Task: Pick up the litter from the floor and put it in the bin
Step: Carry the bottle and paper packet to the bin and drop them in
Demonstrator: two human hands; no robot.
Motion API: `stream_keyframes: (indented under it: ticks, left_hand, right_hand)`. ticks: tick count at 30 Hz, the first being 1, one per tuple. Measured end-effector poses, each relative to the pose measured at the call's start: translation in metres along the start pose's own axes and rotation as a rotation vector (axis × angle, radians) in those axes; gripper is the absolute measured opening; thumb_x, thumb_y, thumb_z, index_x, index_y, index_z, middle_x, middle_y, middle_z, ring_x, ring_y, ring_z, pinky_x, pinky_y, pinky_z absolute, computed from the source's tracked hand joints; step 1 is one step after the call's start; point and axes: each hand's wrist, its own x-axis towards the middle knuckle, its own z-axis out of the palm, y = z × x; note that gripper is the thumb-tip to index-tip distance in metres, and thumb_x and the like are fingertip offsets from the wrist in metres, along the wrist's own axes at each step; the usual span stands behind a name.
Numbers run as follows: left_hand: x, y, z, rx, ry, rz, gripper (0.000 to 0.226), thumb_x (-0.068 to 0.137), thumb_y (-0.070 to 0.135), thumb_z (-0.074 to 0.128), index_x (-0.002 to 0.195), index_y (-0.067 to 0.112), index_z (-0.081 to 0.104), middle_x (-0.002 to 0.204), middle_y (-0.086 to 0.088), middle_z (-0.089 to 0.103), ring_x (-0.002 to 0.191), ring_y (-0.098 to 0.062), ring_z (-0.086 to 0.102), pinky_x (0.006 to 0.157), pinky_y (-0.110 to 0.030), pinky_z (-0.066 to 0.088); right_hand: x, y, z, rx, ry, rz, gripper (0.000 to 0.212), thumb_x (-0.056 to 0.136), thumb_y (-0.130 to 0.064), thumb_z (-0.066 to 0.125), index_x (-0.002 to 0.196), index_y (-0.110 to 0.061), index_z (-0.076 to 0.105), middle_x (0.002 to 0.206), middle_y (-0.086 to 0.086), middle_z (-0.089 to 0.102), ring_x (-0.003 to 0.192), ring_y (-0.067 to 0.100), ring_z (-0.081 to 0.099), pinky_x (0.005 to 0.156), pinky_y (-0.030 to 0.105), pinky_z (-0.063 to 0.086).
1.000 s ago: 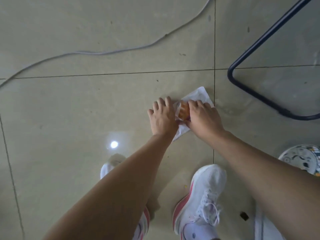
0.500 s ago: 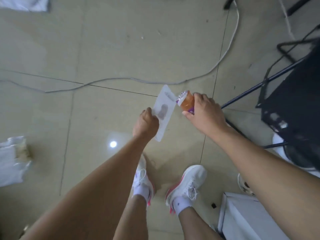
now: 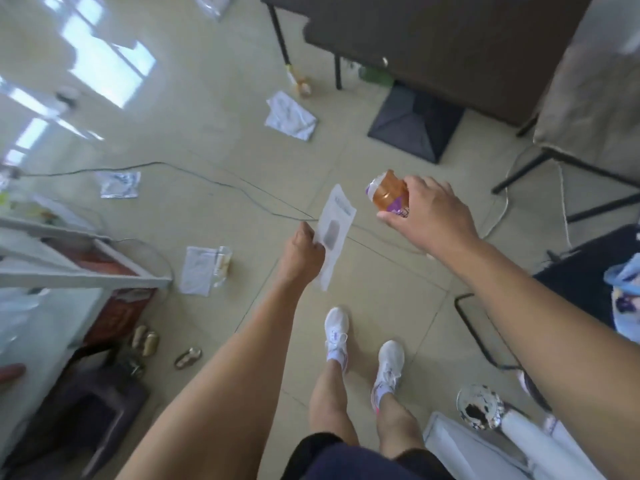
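Note:
My left hand [image 3: 302, 252] pinches a flat white paper packet [image 3: 334, 228] that hangs in the air above the floor. My right hand [image 3: 429, 216] grips a crumpled orange and purple snack wrapper [image 3: 387, 192] at about the same height. More litter lies on the tiled floor: a white wrapper with a clear bag [image 3: 204, 269] to the left, a white crumpled sheet [image 3: 290, 116] further off, and a printed white packet [image 3: 120, 184] at the left. A black square bin [image 3: 414, 124] stands beside the table ahead.
A dark table [image 3: 450, 39] and a chair [image 3: 588, 109] stand ahead on the right. Cables [image 3: 207, 178] run across the floor. A metal-framed stand [image 3: 79, 275] with shoes [image 3: 147, 342] below it is at the left. A white box [image 3: 467, 452] and a black frame [image 3: 481, 341] sit near my feet.
I have stood up from a crouch and the view now takes in the room. Both hands lifted the packet and the wrapper off the floor and carry them apart.

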Motion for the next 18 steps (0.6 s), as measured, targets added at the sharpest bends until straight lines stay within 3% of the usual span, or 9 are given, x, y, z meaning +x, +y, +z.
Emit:
stream_keyframes:
  ticks: [6,9,14,18]
  left_hand:
    - [-0.083,0.008,-0.108,-0.022,0.196,0.007,0.018,0.088,0.020,0.053,0.077,0.019,0.039,0.082,-0.008,0.056,0.075,-0.028,0.051,0.061,-0.037,0.035]
    - [-0.098,-0.008,-0.149,-0.031,0.302,-0.022,0.015,0.090,0.022,0.052,0.080,0.017,0.042,0.084,-0.011,0.060,0.078,-0.032,0.056,0.066,-0.042,0.044]
    - [-0.074,-0.043,-0.215,-0.058,0.395,-0.077,0.023,0.092,0.024,0.058,0.077,0.019,0.043,0.076,0.001,0.053,0.068,-0.021,0.048,0.052,-0.031,0.026]
    - [-0.028,-0.075,-0.274,-0.092,0.430,-0.112,0.028,0.091,0.032,0.065,0.077,0.021,0.044,0.076,0.004,0.054,0.066,-0.015,0.049,0.052,-0.031,0.026]
  right_hand:
    - [-0.011,-0.093,-0.066,-0.192,0.131,-0.252,0.062,0.084,-0.064,0.067,0.114,-0.011,0.059,0.114,0.011,0.065,0.111,0.034,0.057,0.085,0.043,0.049]
    - [-0.013,-0.140,-0.083,-0.218,0.136,-0.352,0.061,0.085,-0.065,0.065,0.116,-0.012,0.059,0.115,0.009,0.065,0.112,0.032,0.058,0.084,0.043,0.050]
    - [0.010,-0.226,-0.101,-0.210,0.142,-0.476,0.066,0.088,-0.065,0.062,0.128,-0.012,0.055,0.122,0.009,0.063,0.119,0.032,0.053,0.090,0.045,0.051]
    - [0.051,-0.298,-0.101,-0.260,0.142,-0.499,0.066,0.090,-0.065,0.059,0.128,-0.011,0.055,0.122,0.007,0.063,0.122,0.031,0.051,0.089,0.043,0.048]
